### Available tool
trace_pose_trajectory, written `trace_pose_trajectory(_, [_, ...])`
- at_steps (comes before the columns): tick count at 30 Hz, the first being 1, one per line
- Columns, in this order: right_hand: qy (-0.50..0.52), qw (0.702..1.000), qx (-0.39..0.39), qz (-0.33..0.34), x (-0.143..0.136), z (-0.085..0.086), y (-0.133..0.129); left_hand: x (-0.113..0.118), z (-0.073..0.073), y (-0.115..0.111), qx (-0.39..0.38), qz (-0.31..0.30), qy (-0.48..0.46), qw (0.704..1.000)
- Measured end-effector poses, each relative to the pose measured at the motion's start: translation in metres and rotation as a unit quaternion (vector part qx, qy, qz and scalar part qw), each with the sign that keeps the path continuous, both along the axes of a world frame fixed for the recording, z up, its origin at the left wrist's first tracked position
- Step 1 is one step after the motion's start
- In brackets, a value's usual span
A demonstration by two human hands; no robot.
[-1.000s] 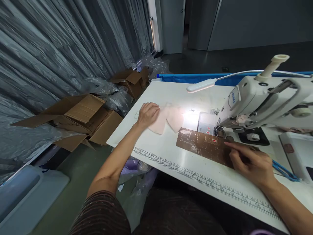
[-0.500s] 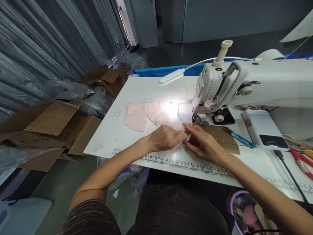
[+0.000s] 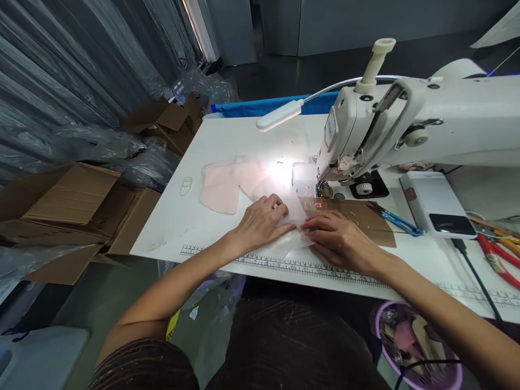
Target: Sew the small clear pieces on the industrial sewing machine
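Thin, sheer whitish fabric (image 3: 289, 242) lies on the table between my hands, left of the sewing machine's needle. My left hand (image 3: 265, 221) rests on it, fingers bent and thumb stretched apart from them. At its right edge, my right hand (image 3: 339, 235) has the fingers close together, pinching the fabric; the thumb is mostly hidden. Beyond my left hand lie pale pink fabric pieces (image 3: 220, 188), partly washed out by lamp glare. The sewing machine's head (image 3: 345, 135) stands just beyond my right hand, and a brown card (image 3: 365, 222) lies under and beside that hand.
Blue thread snips (image 3: 400, 222), a white power bank (image 3: 436, 206) and red-handled scissors (image 3: 498, 262) lie to the right. A lamp (image 3: 280, 115) reaches over the table. Printed ruler marks (image 3: 298, 267) run along the front edge. Cardboard boxes (image 3: 69, 200) stand left; a purple basket (image 3: 379, 325) sits below.
My hands, close together at the fabric before, have moved apart. The left hand has loosened and spread its thumb, and the sheer fabric lies flatter between them. The view has shifted slightly.
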State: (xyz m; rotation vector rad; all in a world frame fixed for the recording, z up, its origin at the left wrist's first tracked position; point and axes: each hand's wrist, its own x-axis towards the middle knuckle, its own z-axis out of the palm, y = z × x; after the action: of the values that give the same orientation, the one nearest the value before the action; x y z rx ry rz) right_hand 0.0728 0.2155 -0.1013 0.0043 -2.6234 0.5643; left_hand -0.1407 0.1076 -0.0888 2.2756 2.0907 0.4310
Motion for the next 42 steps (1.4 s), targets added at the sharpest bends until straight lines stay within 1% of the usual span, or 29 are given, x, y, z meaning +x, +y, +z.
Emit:
trace_pose_trajectory(2, [-0.009, 1.000, -0.020, 0.006, 0.006, -0.001, 0.001, 0.003, -0.003, 0.000, 0.016, 0.000, 0.035, 0.999])
trace_pose_trajectory(3, [-0.011, 1.000, -0.028, 0.006, 0.009, -0.002, 0.002, 0.003, -0.003, 0.001, 0.015, -0.002, 0.035, 0.999])
trace_pose_trajectory(4, [-0.012, 0.999, -0.034, 0.005, 0.011, -0.003, 0.003, 0.000, -0.002, 0.002, 0.010, -0.001, 0.020, 1.000])
trace_pose_trajectory(6, [-0.012, 0.999, -0.044, 0.005, 0.013, -0.004, 0.005, -0.012, 0.004, 0.006, -0.005, 0.021, -0.058, 0.998])
trace_pose_trajectory(8, [-0.011, 0.998, -0.057, 0.003, 0.013, -0.005, 0.007, -0.033, 0.011, 0.012, 0.009, 0.084, -0.167, 0.982])
trace_pose_trajectory(10, [-0.008, 0.997, -0.073, -0.005, 0.011, -0.002, 0.008, -0.061, 0.017, 0.018, 0.068, 0.178, -0.254, 0.948])
trace_pose_trajectory(12, [-0.008, 0.995, -0.098, -0.014, 0.010, 0.004, 0.007, -0.092, 0.020, 0.022, 0.109, 0.256, -0.290, 0.916])
trace_pose_trajectory(14, [-0.024, 0.990, -0.139, -0.025, 0.010, 0.012, 0.004, -0.120, 0.020, 0.022, 0.120, 0.323, -0.266, 0.900])
trace_pose_trajectory(15, [-0.038, 0.985, -0.164, -0.030, 0.011, 0.017, 0.002, -0.132, 0.019, 0.021, 0.107, 0.349, -0.241, 0.899])
trace_pose_trajectory(17, [-0.071, 0.973, -0.214, -0.042, 0.015, 0.026, -0.002, -0.149, 0.018, 0.014, 0.069, 0.381, -0.181, 0.904])
trace_pose_trajectory(18, [-0.086, 0.967, -0.236, -0.050, 0.018, 0.030, -0.004, -0.153, 0.019, 0.010, 0.055, 0.386, -0.149, 0.909])
trace_pose_trajectory(20, [-0.114, 0.952, -0.276, -0.067, 0.021, 0.036, -0.006, -0.152, 0.024, 0.002, 0.065, 0.376, -0.094, 0.920])
trace_pose_trajectory(22, [-0.154, 0.929, -0.324, -0.087, 0.021, 0.039, -0.008, -0.134, 0.032, -0.004, 0.096, 0.323, -0.088, 0.937])
trace_pose_trajectory(23, [-0.176, 0.914, -0.352, -0.096, 0.019, 0.039, -0.009, -0.120, 0.037, -0.006, 0.101, 0.276, -0.116, 0.949])
trace_pose_trajectory(24, [-0.197, 0.898, -0.380, -0.104, 0.016, 0.040, -0.010, -0.103, 0.042, -0.007, 0.074, 0.209, -0.171, 0.960])
trace_pose_trajectory(25, [-0.213, 0.884, -0.401, -0.113, 0.011, 0.041, -0.012, -0.084, 0.046, -0.008, 0.029, 0.131, -0.231, 0.964])
trace_pose_trajectory(26, [-0.223, 0.874, -0.415, -0.119, 0.007, 0.041, -0.015, -0.064, 0.048, -0.008, -0.022, 0.048, -0.276, 0.960])
trace_pose_trajectory(28, [-0.229, 0.867, -0.427, -0.116, -0.002, 0.043, -0.019, -0.026, 0.050, -0.007, -0.093, -0.099, -0.312, 0.940])
trace_pose_trajectory(29, [-0.230, 0.866, -0.431, -0.108, -0.004, 0.044, -0.020, -0.010, 0.048, -0.006, -0.110, -0.147, -0.319, 0.930])
trace_pose_trajectory(31, [-0.244, 0.853, -0.454, -0.086, -0.004, 0.046, -0.019, 0.010, 0.042, -0.004, -0.136, -0.203, -0.330, 0.912])
trace_pose_trajectory(33, [-0.284, 0.819, -0.495, -0.067, 0.003, 0.046, -0.012, 0.016, 0.036, 0.000, -0.163, -0.229, -0.342, 0.897])
trace_pose_trajectory(35, [-0.331, 0.779, -0.530, -0.054, 0.015, 0.045, 0.002, 0.010, 0.032, 0.005, -0.194, -0.236, -0.351, 0.885])
trace_pose_trajectory(36, [-0.345, 0.767, -0.539, -0.054, 0.020, 0.043, 0.011, 0.005, 0.031, 0.008, -0.208, -0.229, -0.354, 0.882])
trace_pose_trajectory(37, [-0.347, 0.763, -0.542, -0.060, 0.025, 0.041, 0.020, -0.001, 0.031, 0.012, -0.215, -0.216, -0.356, 0.883])
trace_pose_trajectory(39, [-0.319, 0.776, -0.535, -0.097, 0.030, 0.036, 0.038, -0.010, 0.030, 0.019, -0.204, -0.169, -0.347, 0.900])
trace_pose_trajectory(41, [-0.266, 0.805, -0.503, -0.168, 0.029, 0.030, 0.054, -0.015, 0.025, 0.027, -0.158, -0.100, -0.299, 0.936])
trace_pose_trajectory(42, [-0.240, 0.822, -0.471, -0.210, 0.027, 0.028, 0.059, -0.017, 0.020, 0.030, -0.127, -0.066, -0.257, 0.956])
